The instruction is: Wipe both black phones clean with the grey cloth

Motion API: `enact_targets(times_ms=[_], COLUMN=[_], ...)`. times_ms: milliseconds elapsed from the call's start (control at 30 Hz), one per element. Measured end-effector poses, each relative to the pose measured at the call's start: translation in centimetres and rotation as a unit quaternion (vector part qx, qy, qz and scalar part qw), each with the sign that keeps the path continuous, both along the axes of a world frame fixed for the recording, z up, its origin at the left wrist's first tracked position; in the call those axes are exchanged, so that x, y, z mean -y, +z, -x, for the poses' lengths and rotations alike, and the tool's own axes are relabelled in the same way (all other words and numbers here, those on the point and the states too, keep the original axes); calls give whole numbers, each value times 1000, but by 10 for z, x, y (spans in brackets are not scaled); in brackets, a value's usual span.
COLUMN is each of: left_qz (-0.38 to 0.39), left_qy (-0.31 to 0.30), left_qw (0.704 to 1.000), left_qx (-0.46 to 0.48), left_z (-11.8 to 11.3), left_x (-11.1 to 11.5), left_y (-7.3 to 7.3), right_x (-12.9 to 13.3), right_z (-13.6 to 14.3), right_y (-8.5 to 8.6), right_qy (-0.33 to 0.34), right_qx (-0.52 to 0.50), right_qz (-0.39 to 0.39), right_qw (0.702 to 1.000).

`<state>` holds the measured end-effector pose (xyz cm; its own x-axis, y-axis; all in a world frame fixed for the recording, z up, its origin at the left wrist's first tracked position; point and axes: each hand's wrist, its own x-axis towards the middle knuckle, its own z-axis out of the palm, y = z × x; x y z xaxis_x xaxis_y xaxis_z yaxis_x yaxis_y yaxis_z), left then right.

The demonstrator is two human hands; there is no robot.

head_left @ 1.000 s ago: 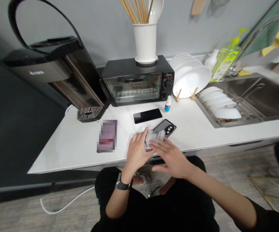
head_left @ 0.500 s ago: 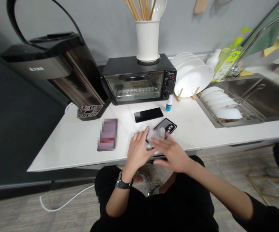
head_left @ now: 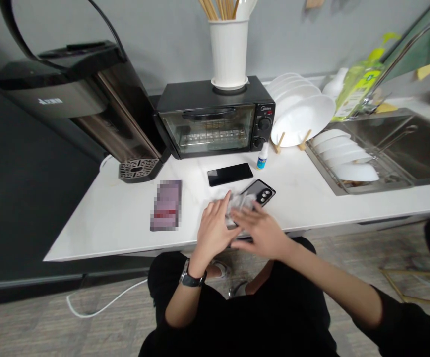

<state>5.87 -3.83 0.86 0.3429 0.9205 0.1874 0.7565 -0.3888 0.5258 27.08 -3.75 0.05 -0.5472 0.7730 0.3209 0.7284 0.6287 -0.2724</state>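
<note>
A clear phone case with a dark rim [head_left: 256, 188] lies near the counter's front edge, its camera cutouts at the upper right. My left hand [head_left: 214, 224] grips its lower left end, thumb and fingers curved round it. Under the fingers of my right hand [head_left: 261, 231] a crumpled white tissue [head_left: 243, 200] is pressed onto the case; both are smeared by motion. The hands cover the case's lower half. Just behind lies a black phone [head_left: 230, 174], screen up, with a small white spray bottle [head_left: 262, 157] standing to its right.
A pixelated purple flat object [head_left: 166, 204] lies to the left. Behind stand a water dispenser [head_left: 118, 119], a toaster oven [head_left: 215, 124] carrying a white utensil holder [head_left: 228, 54], and racked plates [head_left: 304, 119]. At the right, a sink [head_left: 397, 148] holds white bowls [head_left: 348, 153].
My right hand has shifted slightly left with the tissue over the case. My left hand keeps its place at the case's end. The whole view has tilted slightly downward.
</note>
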Motion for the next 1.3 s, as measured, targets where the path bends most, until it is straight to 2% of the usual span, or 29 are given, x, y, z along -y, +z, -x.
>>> enact_targets(times_ms=[33,67,133,167,200,267,300,400,433,533,600,667,767,800,833,900,1000,1033,1067,1133,1267,1300], left_qz=[1,0,-3,-4,-3,-2,-3,-2,0,4,-2,-7,-2,-2,-3,-8,-8,-8,-9,-10,-5,-4], left_qy=[-2,-2,-1,-1,0,6,8,8,6,7,10,13,14,16,17,19,19,21,24,27,25,25], left_qw=[1000,1000,1000,1000,1000,1000,1000,1000,1000,1000,1000,1000,1000,1000,1000,1000,1000,1000,1000,999,1000,1000], left_qx=[-1,-2,-3,-3,-3,-6,-6,-5,-5,-10,-12,-15,-19,-20,-20,-19,-18,-18,-17,-15,-10,-10], left_z=[0,1,1,1,1,0,0,0,0,0,0,-1,-1,-2,-2,-2,-3,-3,-3,-4,-4,-4], left_x=[0,0,0,0,0,1,1,2,2,2,2,2,2,2,1,1,0,-1,-1,-1,-2,-2], left_y=[0,0,-1,-1,-1,-1,-1,-1,-1,0,0,0,0,0,0,0,-1,0,0,1,1,1], right_x=[-1,-1,-3,-3,-3,0,2,6,6,5,1,-2,-3,-3,-3,-2,0,1,1,1,4,4], right_z=[0,0,-4,-7,-10,-16,-18,-20,-19,-14,-12,-12,-11,-12,-12,-13,-14,-15,-17,-20,-22,-23], right_y=[0,1,2,3,3,3,3,3,3,3,3,3,3,3,3,3,3,3,4,4,3,2], right_qy=[42,27,-83,-98,-71,23,36,-54,-50,73,-24,-80,71,62,-14,-112,46,59,-2,-85,51,8], right_qx=[-2,-2,-7,-5,-2,5,5,5,7,16,13,11,11,9,4,0,3,3,0,0,10,5], right_qz=[10,15,-2,-4,2,24,27,-6,-11,11,-15,-28,11,12,-1,-22,9,13,-8,-35,-3,-14], right_qw=[999,1000,997,995,997,999,999,999,999,997,1000,996,997,998,1000,994,999,998,1000,996,999,1000])
